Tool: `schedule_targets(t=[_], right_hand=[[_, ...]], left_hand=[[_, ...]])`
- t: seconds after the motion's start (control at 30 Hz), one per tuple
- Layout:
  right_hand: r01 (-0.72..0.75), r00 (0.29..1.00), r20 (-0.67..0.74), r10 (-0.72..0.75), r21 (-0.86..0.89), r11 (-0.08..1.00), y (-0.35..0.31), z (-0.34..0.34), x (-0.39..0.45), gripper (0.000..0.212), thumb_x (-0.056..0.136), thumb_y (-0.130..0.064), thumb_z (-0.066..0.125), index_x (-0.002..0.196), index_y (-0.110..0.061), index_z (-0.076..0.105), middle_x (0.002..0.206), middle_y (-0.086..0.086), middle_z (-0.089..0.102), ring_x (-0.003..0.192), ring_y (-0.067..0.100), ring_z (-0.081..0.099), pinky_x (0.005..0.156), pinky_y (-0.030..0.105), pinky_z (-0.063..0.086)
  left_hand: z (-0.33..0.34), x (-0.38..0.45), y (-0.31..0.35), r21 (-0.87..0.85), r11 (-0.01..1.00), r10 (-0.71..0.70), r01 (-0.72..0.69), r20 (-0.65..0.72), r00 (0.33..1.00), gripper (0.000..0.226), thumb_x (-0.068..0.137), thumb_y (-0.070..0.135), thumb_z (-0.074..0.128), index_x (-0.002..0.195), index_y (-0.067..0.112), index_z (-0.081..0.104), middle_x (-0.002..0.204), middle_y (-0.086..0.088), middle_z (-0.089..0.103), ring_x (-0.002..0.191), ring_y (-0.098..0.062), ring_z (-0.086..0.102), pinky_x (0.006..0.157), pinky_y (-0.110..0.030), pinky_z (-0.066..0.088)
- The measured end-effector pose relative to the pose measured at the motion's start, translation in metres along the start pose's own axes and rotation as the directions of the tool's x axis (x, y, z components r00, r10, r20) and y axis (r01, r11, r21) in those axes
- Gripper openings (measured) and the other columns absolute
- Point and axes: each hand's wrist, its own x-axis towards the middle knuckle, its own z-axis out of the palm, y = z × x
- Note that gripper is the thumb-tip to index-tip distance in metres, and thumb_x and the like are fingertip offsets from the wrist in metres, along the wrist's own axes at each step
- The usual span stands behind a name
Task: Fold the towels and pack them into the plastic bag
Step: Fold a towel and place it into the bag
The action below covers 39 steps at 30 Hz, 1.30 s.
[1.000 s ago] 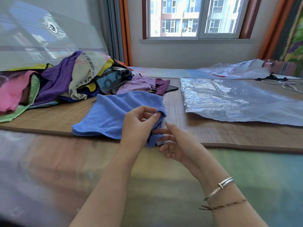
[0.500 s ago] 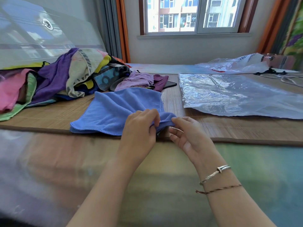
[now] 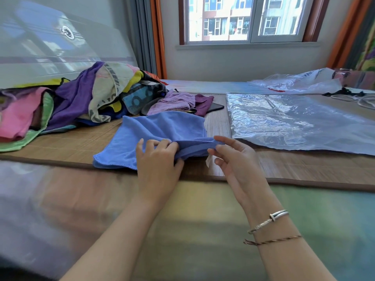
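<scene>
A blue towel (image 3: 156, 132) lies spread on the bamboo mat (image 3: 67, 142), its near edge bunched up. My left hand (image 3: 158, 161) grips that near edge with curled fingers. My right hand (image 3: 233, 159) pinches the towel's near right corner between thumb and forefinger; a small white label hangs below it. A large clear plastic bag (image 3: 294, 124) lies flat on the mat to the right. A pile of coloured towels (image 3: 81, 98) sits at the back left.
A lilac towel (image 3: 172, 102) and a dark flat object (image 3: 215, 107) lie behind the blue towel. A second crumpled plastic bag (image 3: 300, 82) and cables (image 3: 361, 98) are at the back right. A headboard stands on the left, a window behind.
My hands have drawn apart along the towel's near edge, the right one moving right to the corner. The edge now stretches between them.
</scene>
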Motion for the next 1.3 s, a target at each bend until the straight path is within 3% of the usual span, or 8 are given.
schedule_targets(t=[0.27,0.47,0.63,0.8,0.93,1.03,1.2,1.3], right_hand=[[0.054,0.994,-0.075,-0.083,-0.334,0.941,-0.002,-0.001,0.011,0.029,0.079,0.012,0.065,0.099,-0.009,0.064,0.074,0.004,0.067,0.058,0.005,0.062,0.061,0.015,0.049],[0.166,0.95,-0.103,-0.295,-0.632,0.757,0.0,0.006,0.012,0.02,0.077,-0.002,0.065,0.093,-0.013,0.069,0.082,0.006,0.071,0.081,0.022,0.069,0.079,0.034,0.055],[0.276,0.897,-0.087,-0.434,-0.657,0.702,-0.015,0.015,0.004,0.004,0.078,-0.022,0.065,0.079,-0.019,0.065,0.076,0.003,0.07,0.078,0.027,0.068,0.08,0.051,0.055],[0.301,0.862,-0.026,-0.507,-0.777,0.552,-0.013,0.002,-0.01,0.005,0.083,-0.006,0.061,0.085,-0.01,0.061,0.072,-0.002,0.06,0.073,0.019,0.055,0.059,0.011,0.039],[0.309,0.824,0.07,-0.562,-0.887,0.342,-0.005,-0.017,-0.013,0.013,0.081,0.001,0.058,0.086,-0.01,0.059,0.085,0.006,0.058,0.081,0.026,0.055,0.064,0.021,0.028],[0.234,0.842,0.101,-0.529,-0.954,0.189,0.002,-0.032,-0.015,0.012,0.082,0.0,0.057,0.09,-0.007,0.058,0.093,0.012,0.058,0.087,0.034,0.057,0.067,0.031,0.034],[0.186,0.876,0.192,-0.442,-0.981,-0.057,0.009,-0.034,-0.018,0.014,0.082,-0.003,0.058,0.096,-0.006,0.057,0.099,0.015,0.056,0.092,0.037,0.055,0.075,0.039,0.04],[0.179,0.875,0.234,-0.425,-0.97,-0.165,0.012,-0.032,-0.022,0.016,0.082,-0.006,0.061,0.098,-0.005,0.057,0.1,0.015,0.056,0.096,0.037,0.054,0.075,0.038,0.038]], left_hand=[[-0.025,0.029,-0.06,0.144,0.98,-0.137,0.134,0.007,0.991,0.017,0.079,0.032,0.064,0.076,0.016,0.068,0.079,-0.005,0.065,0.079,-0.034,0.056,0.089,-0.048,0.039],[-0.071,0.052,-0.054,-0.446,0.895,0.011,-0.015,-0.012,1.0,0.017,0.086,0.026,0.057,0.082,0.012,0.066,0.087,0.0,0.065,0.08,-0.018,0.062,0.074,-0.034,0.048],[-0.072,0.023,-0.065,-0.312,0.95,0.109,-0.024,0.26,0.959,0.022,0.091,0.037,0.056,0.084,0.016,0.062,0.088,0.005,0.06,0.084,-0.016,0.061,0.072,-0.031,0.042],[-0.059,-0.026,-0.062,-0.151,0.96,0.281,-0.237,0.476,0.834,0.044,0.076,0.05,0.045,0.106,0.027,0.068,0.123,0.011,0.06,0.103,-0.021,0.062,0.093,-0.037,0.041],[-0.05,-0.043,-0.058,0.057,0.96,0.237,-0.274,0.359,0.903,0.021,0.067,0.019,0.068,0.087,0.016,0.07,0.095,0.0,0.069,0.076,-0.03,0.065,0.074,-0.038,0.049],[-0.055,-0.041,-0.073,0.191,0.956,0.162,-0.223,0.287,0.944,0.031,0.048,0.01,0.083,0.072,0.015,0.064,0.069,-0.002,0.061,0.055,-0.028,0.059,0.056,-0.032,0.046],[-0.068,-0.044,-0.087,0.255,0.952,0.105,-0.171,0.253,0.962,0.029,0.056,0.007,0.082,0.074,0.014,0.061,0.07,-0.005,0.058,0.058,-0.031,0.059,0.066,-0.036,0.045],[-0.088,-0.04,-0.093,0.18,0.977,0.115,-0.115,0.011,0.993,0.013,0.072,0.006,0.072,0.082,0.011,0.065,0.078,-0.008,0.061,0.07,-0.034,0.056,0.071,-0.039,0.043]])
